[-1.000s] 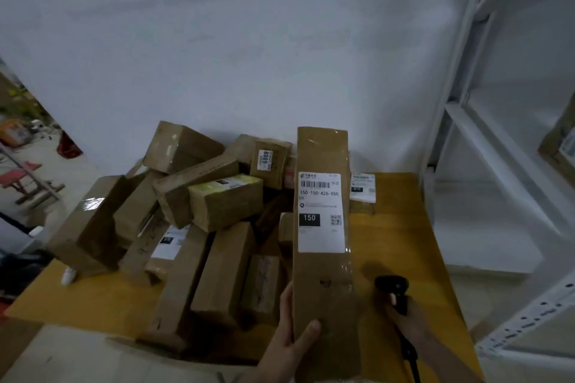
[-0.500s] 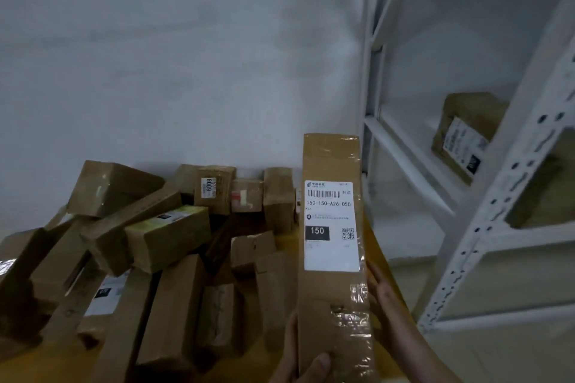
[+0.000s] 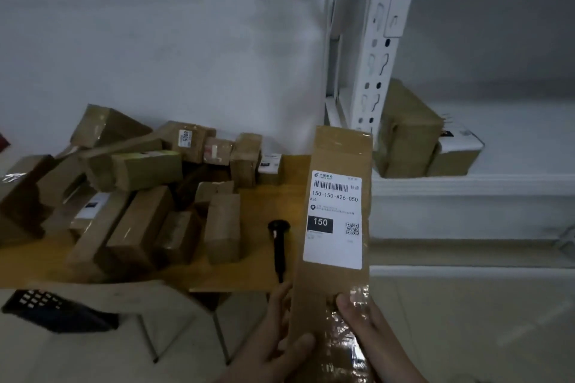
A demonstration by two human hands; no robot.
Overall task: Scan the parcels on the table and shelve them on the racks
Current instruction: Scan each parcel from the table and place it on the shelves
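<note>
I hold a long brown cardboard parcel (image 3: 337, 158) upright at the lower middle, its white label reading 150-150-A26-050 facing me. My left hand (image 3: 277, 336) grips its lower left edge, thumb across the front. My right hand (image 3: 370, 329) holds the lower right edge with the thumb on the taped front. A black handheld scanner (image 3: 278, 246) lies on the wooden table (image 3: 292, 171) just left of the parcel. Several brown parcels (image 3: 140, 196) are heaped on the table to the left. The white rack (image 3: 466, 186) stands to the right.
Two parcels (image 3: 407, 137) sit on the rack's shelf behind a perforated white upright (image 3: 373, 50). A dark plastic crate (image 3: 59, 309) lies on the floor at the lower left, beside the table's metal legs (image 3: 149, 336). A white wall rises behind the table.
The view has swung right, toward the rack. My right hand let go of the scanner, which now lies on the table, and took hold of the long parcel's lower right edge.
</note>
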